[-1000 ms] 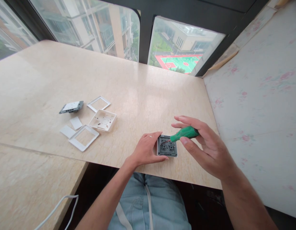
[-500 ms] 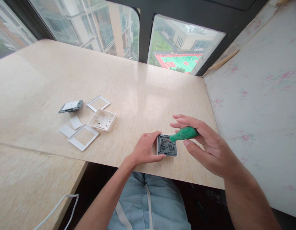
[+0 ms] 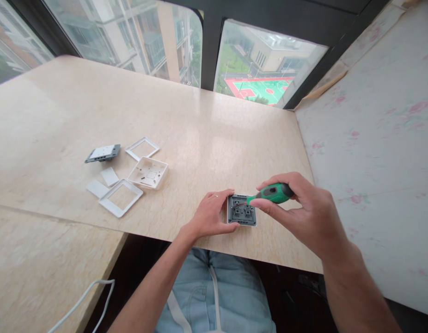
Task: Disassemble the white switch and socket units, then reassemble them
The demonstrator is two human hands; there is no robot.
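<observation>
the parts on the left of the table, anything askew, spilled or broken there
One thing looks askew: the grey switch module sits at a slant, apparently propped on the mechanism beneath it, whereas the white frame nearer the person lies flat. No spill or obvious break shows.

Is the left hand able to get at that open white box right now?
Probably yes, though the left hand would have to let go of the gray square unit first; only bare tabletop seems to lie between it and the open white box.
</observation>
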